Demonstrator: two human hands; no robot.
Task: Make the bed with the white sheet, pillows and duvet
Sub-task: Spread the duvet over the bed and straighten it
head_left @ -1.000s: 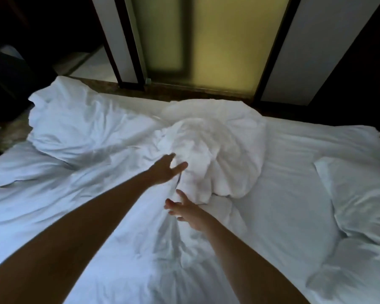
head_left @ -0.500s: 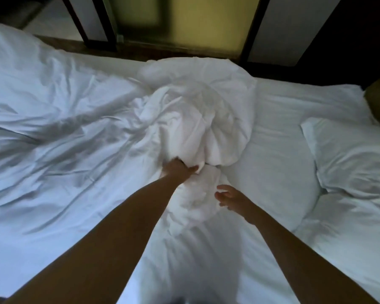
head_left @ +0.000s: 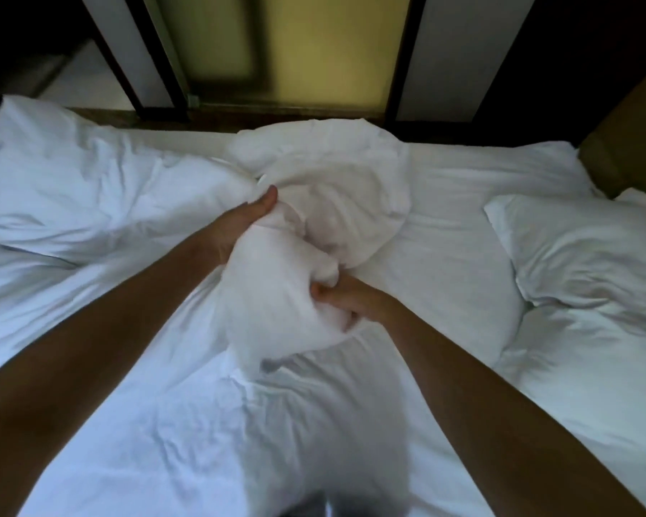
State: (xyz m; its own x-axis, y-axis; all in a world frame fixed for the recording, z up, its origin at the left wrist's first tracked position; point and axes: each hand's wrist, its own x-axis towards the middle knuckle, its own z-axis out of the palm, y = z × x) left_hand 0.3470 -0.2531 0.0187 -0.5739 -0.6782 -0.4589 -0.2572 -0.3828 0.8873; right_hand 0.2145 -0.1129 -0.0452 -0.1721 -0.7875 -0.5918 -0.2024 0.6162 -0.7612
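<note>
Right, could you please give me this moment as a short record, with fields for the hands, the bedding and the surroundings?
left hand: grips the bunched white bedding from its left side
right hand: grips the same bunch from its right side
bunch: gathered at mid-bed; sheet or duvet, cannot tell
pillow: lies at the right side of the bed
rumpled bedding: heaped at the left side
behind the bed: a yellowish frosted door panel
</note>
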